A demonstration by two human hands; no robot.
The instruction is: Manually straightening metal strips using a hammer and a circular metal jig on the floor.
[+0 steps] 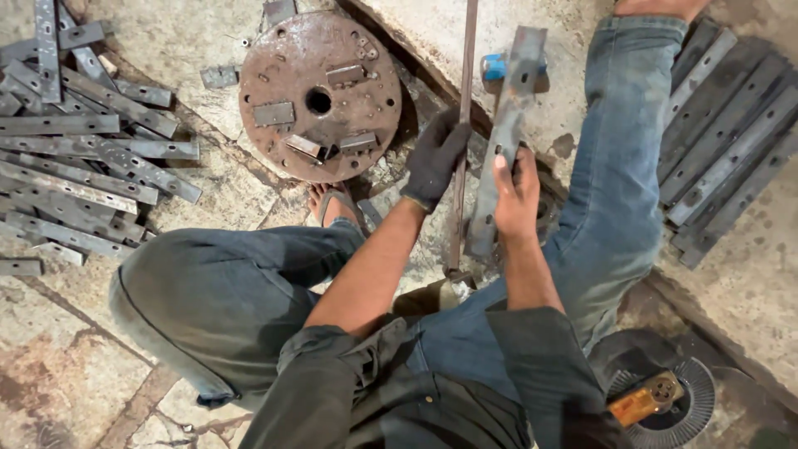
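While the flat bar (503, 141) is gripped near its middle by the bare right hand (515, 195), the rod (460, 141) is clenched in the gloved left hand (434, 162). Both are held upright over the floor (191, 41), beside the rusty disc (320, 96). Fingers should be kept off the bar's edges.

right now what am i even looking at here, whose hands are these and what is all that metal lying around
This one picture comes from a camera worn on a person's head, looking down at their own lap and hands as they sit on a rough concrete floor. The left hand, in a dark glove, grips a thin upright metal rod. The bare right hand holds a flat grey metal bar with holes in it. Ahead lies a rusty round plate with small blocks on it. To the left is a pile of flat bars, to the right a neat stack of bars. An orange grinder lies at the bottom right.
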